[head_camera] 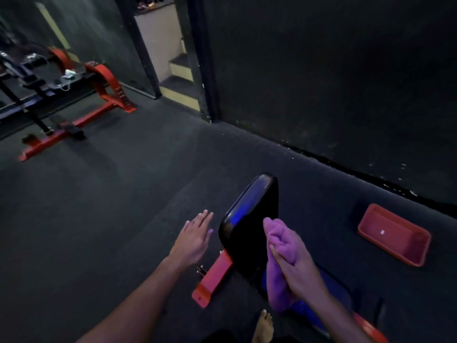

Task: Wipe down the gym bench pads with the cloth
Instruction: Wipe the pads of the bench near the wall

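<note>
A black padded backrest (249,219) of a gym bench stands tilted upright on a red frame (212,280) in the lower middle of the head view. My right hand (296,271) grips a bunched purple cloth (280,241) and holds it against the right side of the pad. My left hand (195,237) hovers flat with straight fingers just left of the pad, apart from it and holding nothing. A blue-lit seat pad (333,293) lies lower right, partly hidden by my right arm.
A red tray (393,233) lies on the dark rubber floor by the right wall. Another red-framed bench (99,95) with small items on it stands far left. A doorway with steps (178,70) opens at the back. A bare foot (264,325) shows at the bottom.
</note>
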`<state>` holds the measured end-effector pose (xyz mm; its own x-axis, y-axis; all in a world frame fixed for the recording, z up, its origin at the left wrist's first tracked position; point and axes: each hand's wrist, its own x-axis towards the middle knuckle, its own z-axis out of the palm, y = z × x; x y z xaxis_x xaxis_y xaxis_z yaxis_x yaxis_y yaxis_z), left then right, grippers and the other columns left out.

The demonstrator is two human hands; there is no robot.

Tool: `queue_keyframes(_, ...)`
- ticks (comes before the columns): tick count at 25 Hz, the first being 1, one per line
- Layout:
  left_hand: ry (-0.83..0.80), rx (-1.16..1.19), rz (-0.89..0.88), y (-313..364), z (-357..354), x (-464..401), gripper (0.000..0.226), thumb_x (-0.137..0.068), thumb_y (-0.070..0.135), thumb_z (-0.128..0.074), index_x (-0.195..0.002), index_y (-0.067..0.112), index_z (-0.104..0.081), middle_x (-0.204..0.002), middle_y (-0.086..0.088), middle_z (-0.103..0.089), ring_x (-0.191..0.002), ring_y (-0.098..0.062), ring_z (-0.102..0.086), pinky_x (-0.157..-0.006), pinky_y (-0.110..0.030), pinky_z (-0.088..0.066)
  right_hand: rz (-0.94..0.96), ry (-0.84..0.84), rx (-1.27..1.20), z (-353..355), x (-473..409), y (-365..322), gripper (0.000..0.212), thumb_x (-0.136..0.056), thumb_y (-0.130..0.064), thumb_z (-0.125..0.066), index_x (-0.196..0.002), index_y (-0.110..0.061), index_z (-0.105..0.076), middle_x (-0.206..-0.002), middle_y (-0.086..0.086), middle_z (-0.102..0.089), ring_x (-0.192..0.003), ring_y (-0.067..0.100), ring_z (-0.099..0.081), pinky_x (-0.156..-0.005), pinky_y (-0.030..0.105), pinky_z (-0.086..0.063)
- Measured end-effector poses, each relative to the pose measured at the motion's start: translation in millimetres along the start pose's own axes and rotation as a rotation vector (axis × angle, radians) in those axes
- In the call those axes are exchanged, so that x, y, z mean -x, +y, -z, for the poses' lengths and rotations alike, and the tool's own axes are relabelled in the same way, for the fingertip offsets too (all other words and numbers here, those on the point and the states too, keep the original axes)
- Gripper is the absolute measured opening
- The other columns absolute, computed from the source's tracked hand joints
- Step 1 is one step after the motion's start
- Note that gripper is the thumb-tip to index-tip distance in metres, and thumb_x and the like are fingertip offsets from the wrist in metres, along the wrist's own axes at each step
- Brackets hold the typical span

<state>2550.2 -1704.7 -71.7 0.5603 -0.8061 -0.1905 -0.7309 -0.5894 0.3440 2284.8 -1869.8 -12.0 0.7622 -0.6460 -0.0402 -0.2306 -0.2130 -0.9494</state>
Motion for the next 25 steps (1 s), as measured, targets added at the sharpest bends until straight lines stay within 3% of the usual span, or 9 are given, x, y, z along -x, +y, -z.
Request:
queue_keyframes(3, -0.048, 0.012, -0.030, -10.8, -3.2, -41.9, 0.092, -0.093, 0.072, 0.000, -0.165, 0.019, -0.023, -0.173, 0.000, -0.018, -0.160, -0.020, -0.016, -0.128, -0.043, -0.012, -0.036, 0.032, 0.035, -13.8, -22.6, -7.1, 0.040, -0.093, -0.040, -0.062, -0.132, -0.031, -0.058, -0.123, -0.011, -0.062, -0.115, 0.012, -0.062, -0.100, 0.038, -0.049)
queue_keyframes(6, -0.075, 0.054, -0.107, -4.6, -19.2, -82.4, 0.091, -0.094, 0.071, 0.001, -0.165, 0.017, -0.020, -0.174, -0.001, -0.014, -0.161, -0.020, -0.011, -0.130, -0.045, -0.008, -0.091, 0.068, 0.148, -13.3, -35.9, -16.5, 0.049, -0.092, -0.028, -0.069, -0.138, -0.037, -0.053, -0.130, -0.012, -0.054, -0.119, -0.002, -0.056, -0.102, 0.020, -0.044)
queue_keyframes(8, -0.175, 0.056, -0.163, 3.7, -28.8, -107.5, 0.089, -0.092, 0.064, -0.001, -0.166, 0.017, -0.012, -0.175, 0.000, -0.005, -0.161, -0.018, -0.004, -0.131, -0.047, -0.006, -0.097, 0.139, 0.211, -15.2, -50.4, -24.6, 0.052, -0.089, -0.039, -0.066, -0.138, -0.041, -0.048, -0.133, -0.017, -0.046, -0.123, -0.008, -0.049, -0.103, 0.013, -0.038)
queue_keyframes(11, -0.324, 0.020, -0.288, 2.8, -47.1, -132.9, 0.088, -0.092, 0.060, -0.008, -0.165, 0.012, 0.002, -0.174, -0.002, 0.006, -0.161, -0.017, 0.003, -0.129, -0.040, -0.001, -0.098, 0.233, 0.383, -33.9, -68.7, -44.2, 0.069, -0.081, -0.055, -0.054, -0.145, -0.033, -0.043, -0.142, -0.014, -0.037, -0.127, 0.009, -0.053, -0.106, 0.031, -0.045)
queue_keyframes(13, -0.308, 0.073, -0.361, -0.8, -56.6, -141.1, 0.101, -0.080, 0.065, -0.001, -0.164, 0.009, 0.003, -0.171, -0.001, 0.010, -0.160, -0.017, 0.003, -0.130, -0.041, -0.002, -0.053, 0.227, 0.691, -56.7, -74.7, -53.7, 0.082, -0.073, -0.056, -0.060, -0.149, -0.030, -0.040, -0.152, -0.005, -0.036, -0.120, 0.019, -0.056, -0.095, 0.040, -0.051)
queue_keyframes(17, -0.274, 0.173, -0.507, 13.4, -68.1, -170.1, 0.084, -0.085, 0.061, -0.002, -0.156, 0.019, 0.005, -0.162, 0.001, 0.015, -0.156, -0.020, 0.011, -0.131, -0.045, -0.002, -0.020, 0.049, 1.078, -115.9, -79.5, -43.6, 0.095, -0.058, -0.054, -0.064, -0.149, -0.032, -0.047, -0.162, -0.002, -0.036, -0.123, 0.031, -0.047, -0.096, 0.047, -0.037)
queue_keyframes(19, -0.195, 0.155, -0.608, 17.8, -74.0, -185.1, 0.078, -0.093, 0.056, -0.006, -0.160, 0.020, 0.008, -0.165, -0.001, 0.008, -0.155, -0.022, 0.008, -0.128, -0.050, -0.016, -0.111, 0.143, 1.012, -126.5, -95.9, -39.4, 0.085, -0.069, -0.051, -0.062, -0.149, -0.031, -0.047, -0.164, -0.003, -0.031, -0.136, 0.034, -0.037, -0.104, 0.049, -0.034)
queue_keyframes(22, -0.087, 0.341, -0.709, 5.9, -97.9, -190.5, 0.064, -0.104, 0.024, -0.032, -0.165, 0.019, -0.014, -0.166, -0.012, -0.033, -0.158, -0.023, -0.017, -0.124, -0.039, -0.021, -0.199, 0.290, 0.901, -112.4, -142.3, -36.6, 0.071, -0.083, -0.042, -0.061, -0.151, -0.028, -0.043, -0.166, -0.003, -0.024, -0.150, 0.032, -0.021, -0.115, 0.048, -0.032)
queue_keyframes(25, -0.069, 0.369, -0.668, 3.4, -112.8, -191.9, 0.053, -0.099, 0.013, -0.039, -0.150, -0.002, -0.046, -0.150, -0.025, -0.052, -0.143, -0.046, -0.043, -0.127, -0.039, -0.017, -0.276, 0.276, 0.751, -67.9, -210.1, -20.0, 0.054, -0.087, -0.038, -0.061, -0.140, -0.029, -0.052, -0.151, -0.005, -0.044, -0.143, 0.028, -0.034, -0.114, 0.045, -0.034)
